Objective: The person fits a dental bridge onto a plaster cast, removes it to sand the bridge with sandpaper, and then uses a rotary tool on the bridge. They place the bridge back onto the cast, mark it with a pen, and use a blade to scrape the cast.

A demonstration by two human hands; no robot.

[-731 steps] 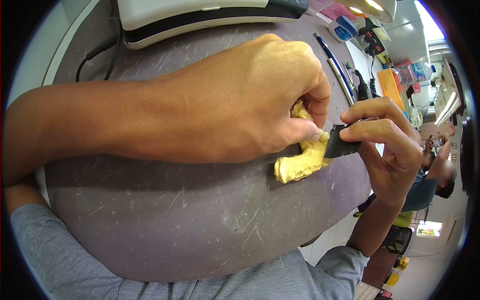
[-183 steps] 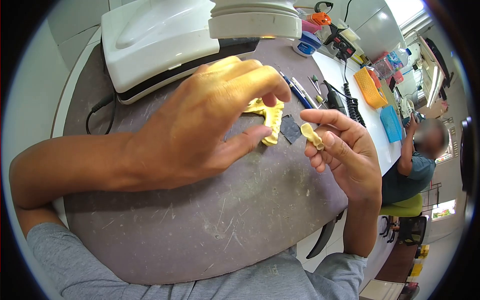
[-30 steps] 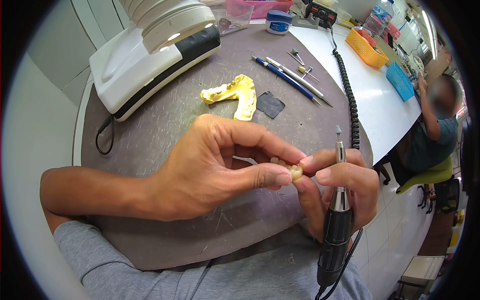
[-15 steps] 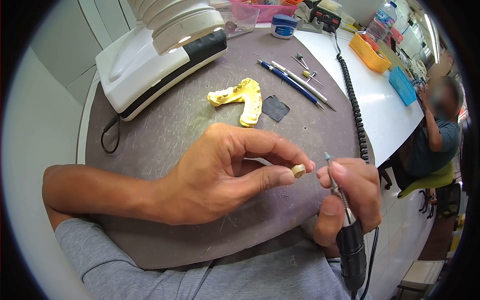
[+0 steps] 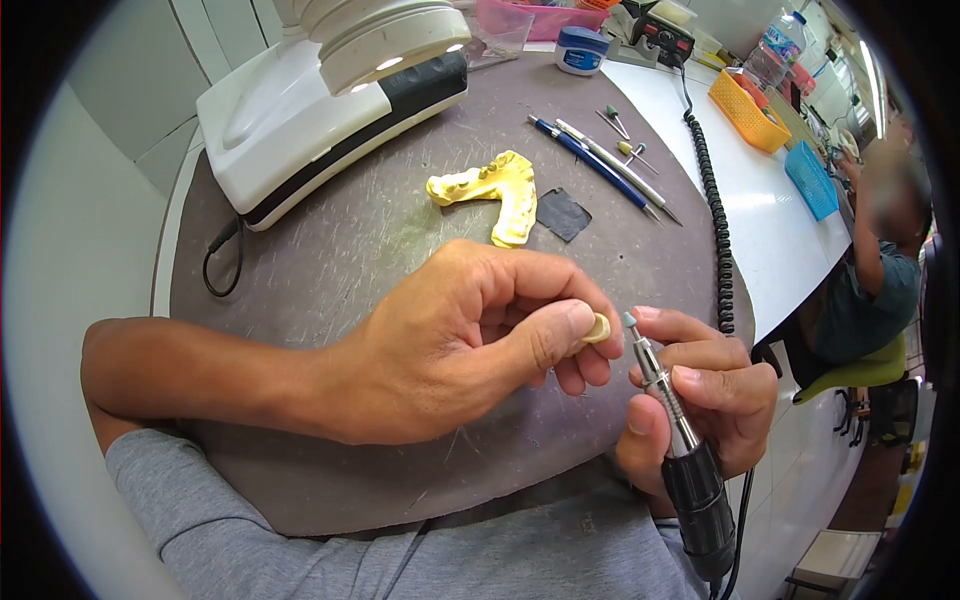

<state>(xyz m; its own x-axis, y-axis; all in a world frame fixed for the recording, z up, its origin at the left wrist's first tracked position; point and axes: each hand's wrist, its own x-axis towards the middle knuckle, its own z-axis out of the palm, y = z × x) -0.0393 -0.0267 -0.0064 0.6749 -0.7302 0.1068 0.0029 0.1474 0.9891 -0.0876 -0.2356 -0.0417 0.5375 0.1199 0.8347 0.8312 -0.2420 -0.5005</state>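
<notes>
Between the thumb and fingers of my left hand [image 5: 470,350] is a small cream dental crown [image 5: 597,330], partly covered by the thumb. My right hand [image 5: 715,390] grips a rotary handpiece [image 5: 697,495] with a black body and silver neck, its thumb and fingers set around the neck. A small pale blue grinding tip [image 5: 629,320] at the handpiece's end points up, just right of the crown and a short gap from it. Beyond my left hand, a yellow dental model [image 5: 512,190] lies on the brown mat [image 5: 340,290], beside a dark square sheet [image 5: 564,215].
A white machine with a ribbed hose [image 5: 330,120] stands at the back left. A blue pen [image 5: 590,165], a silver pencil-like tool [image 5: 625,175] and small burs lie behind the model. The coiled cord [image 5: 708,200] runs down the right. A person [image 5: 880,250] sits at far right.
My left fingers have shifted the crown, turning it and curling further around it. My right hand has tilted the handpiece leftward, bringing its tip nearer the crown. The view has moved slightly.
</notes>
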